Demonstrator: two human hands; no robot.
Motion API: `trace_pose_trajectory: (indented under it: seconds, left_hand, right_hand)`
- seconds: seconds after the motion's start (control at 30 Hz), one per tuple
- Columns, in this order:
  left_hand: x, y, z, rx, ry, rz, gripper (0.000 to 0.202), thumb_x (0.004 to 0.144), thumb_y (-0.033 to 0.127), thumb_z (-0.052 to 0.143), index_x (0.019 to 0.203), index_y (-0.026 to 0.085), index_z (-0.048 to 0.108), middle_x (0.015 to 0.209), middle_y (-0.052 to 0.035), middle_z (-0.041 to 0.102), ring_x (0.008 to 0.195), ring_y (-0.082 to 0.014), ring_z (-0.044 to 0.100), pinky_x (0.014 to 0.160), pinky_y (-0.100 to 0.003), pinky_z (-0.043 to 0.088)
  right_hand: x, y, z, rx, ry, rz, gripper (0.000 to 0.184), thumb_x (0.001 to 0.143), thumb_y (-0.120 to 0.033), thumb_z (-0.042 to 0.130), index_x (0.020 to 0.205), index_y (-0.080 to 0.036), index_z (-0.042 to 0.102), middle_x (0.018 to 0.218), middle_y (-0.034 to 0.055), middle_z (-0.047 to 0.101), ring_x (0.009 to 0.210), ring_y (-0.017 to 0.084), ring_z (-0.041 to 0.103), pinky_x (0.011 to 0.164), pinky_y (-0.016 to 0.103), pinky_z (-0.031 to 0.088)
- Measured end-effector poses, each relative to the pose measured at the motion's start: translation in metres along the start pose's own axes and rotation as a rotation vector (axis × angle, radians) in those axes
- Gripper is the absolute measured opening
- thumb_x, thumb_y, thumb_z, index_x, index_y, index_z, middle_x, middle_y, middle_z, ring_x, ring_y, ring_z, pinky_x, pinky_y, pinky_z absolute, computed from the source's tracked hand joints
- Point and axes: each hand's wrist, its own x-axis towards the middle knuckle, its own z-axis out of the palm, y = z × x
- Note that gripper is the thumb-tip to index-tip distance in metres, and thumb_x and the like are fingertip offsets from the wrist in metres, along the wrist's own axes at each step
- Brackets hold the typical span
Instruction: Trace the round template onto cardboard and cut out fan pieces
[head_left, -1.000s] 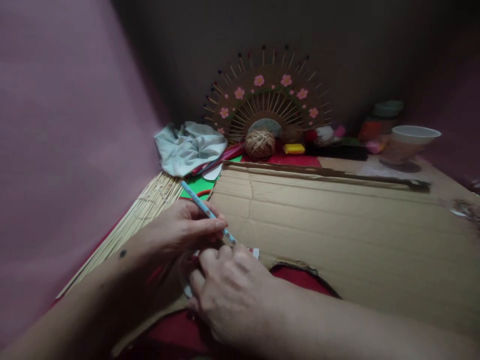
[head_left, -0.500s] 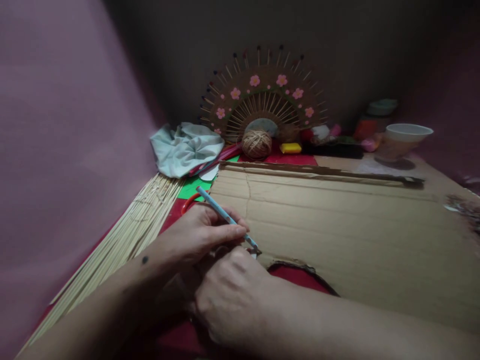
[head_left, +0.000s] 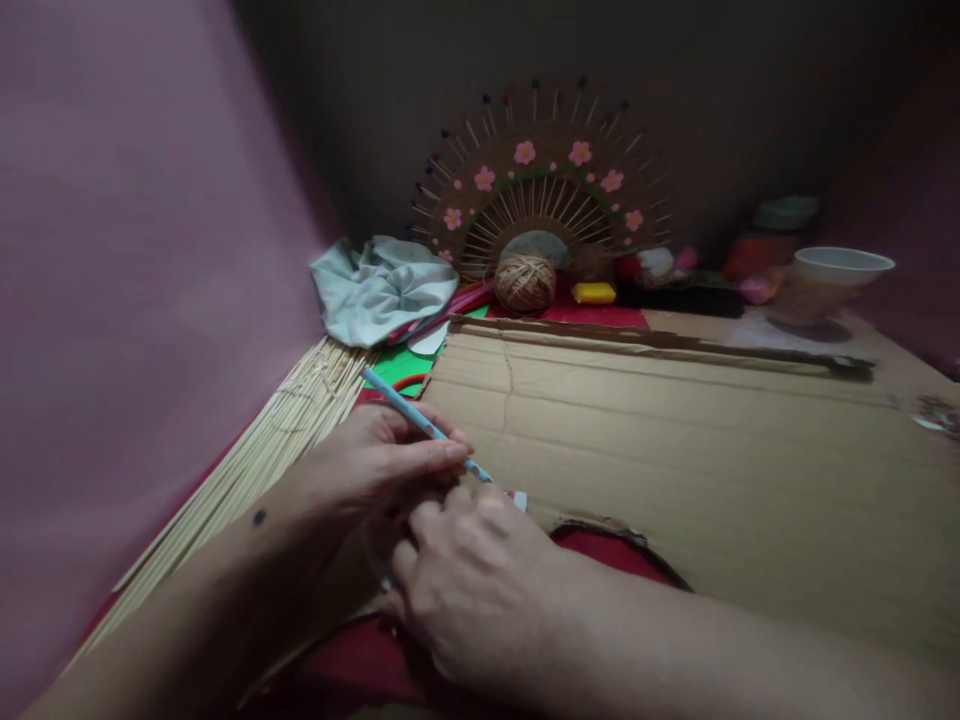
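Left hand (head_left: 390, 457) is clamped on the pencil (head_left: 411, 412), slanting just beyond the right hand (head_left: 480, 570), above the cardboard (head_left: 675, 440). Right fingers curl downward; their hold cannot be told. For control, knuckles should clear the hidden tip.

Cardboard (head_left: 697, 440) flat, mid to right, ahead of the hands. Left hand (head_left: 390, 455) over its left part; right hand (head_left: 469, 565) just beside, nearer and to the right. Pencil (head_left: 416, 418) in left hand, slanting, lower end by right knuckles. Sticks (head_left: 232, 485) run along the left wall (head_left: 150, 220); cloth (head_left: 382, 290) at their far end. Sheet (head_left: 391, 368) between sticks and cardboard. Behind cardboard, left to right: twine ball (head_left: 524, 283), block (head_left: 594, 293), cup (head_left: 832, 288). Fan (head_left: 553, 138) behind ball. Jar (head_left: 765, 240) behind cup, leftward.
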Motion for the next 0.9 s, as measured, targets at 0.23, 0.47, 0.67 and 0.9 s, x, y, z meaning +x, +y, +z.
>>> trace_pose_trajectory:
  seconds: [0.23, 0.47, 0.67, 0.9]
  left_hand:
    - [0.002, 0.008, 0.009, 0.066, -0.082, 0.032, 0.016, 0.068, 0.029, 0.069, 0.073, 0.016, 0.061, 0.066, 0.0001, 0.063, 0.062, -0.0121, 0.058, 0.055, -0.021, 0.043]
    - [-0.012, 0.004, -0.011, 0.077, 0.01, 0.005, 0.014, 0.067, 0.027, 0.067, 0.071, 0.017, 0.059, 0.058, 0.0031, 0.056, 0.052, -0.0095, 0.051, 0.046, -0.019, 0.038]
    - [-0.019, -0.004, -0.028, -0.001, -0.036, 0.02, 0.01, 0.07, 0.024, 0.064, 0.072, 0.017, 0.058, 0.06, 0.0021, 0.058, 0.055, -0.0105, 0.054, 0.051, -0.022, 0.041]
    - [-0.023, -0.007, -0.047, 0.175, 0.072, 0.08, 0.014, 0.068, 0.029, 0.068, 0.071, 0.017, 0.062, 0.061, 0.0017, 0.059, 0.059, -0.0111, 0.055, 0.058, -0.022, 0.043]
  right_hand:
    - [0.003, 0.004, -0.004, 0.055, -0.075, -0.021, 0.026, 0.082, -0.033, 0.051, 0.095, -0.013, 0.06, 0.097, 0.0155, 0.062, 0.084, 0.024, 0.057, 0.068, 0.039, 0.046]
    - [-0.003, -0.001, 0.002, 0.023, -0.052, 0.045, 0.031, 0.088, -0.035, 0.04, 0.107, -0.015, 0.053, 0.092, 0.0126, 0.057, 0.07, 0.022, 0.054, 0.051, 0.034, 0.041]
    - [-0.001, -0.002, -0.001, 0.012, -0.135, 0.063, 0.026, 0.089, -0.036, 0.037, 0.103, -0.019, 0.05, 0.087, 0.0082, 0.054, 0.066, 0.022, 0.053, 0.052, 0.035, 0.04]
    - [-0.001, -0.003, -0.004, -0.021, -0.173, 0.071, 0.027, 0.089, -0.038, 0.039, 0.11, -0.022, 0.046, 0.083, 0.0053, 0.052, 0.063, 0.021, 0.053, 0.051, 0.034, 0.039]
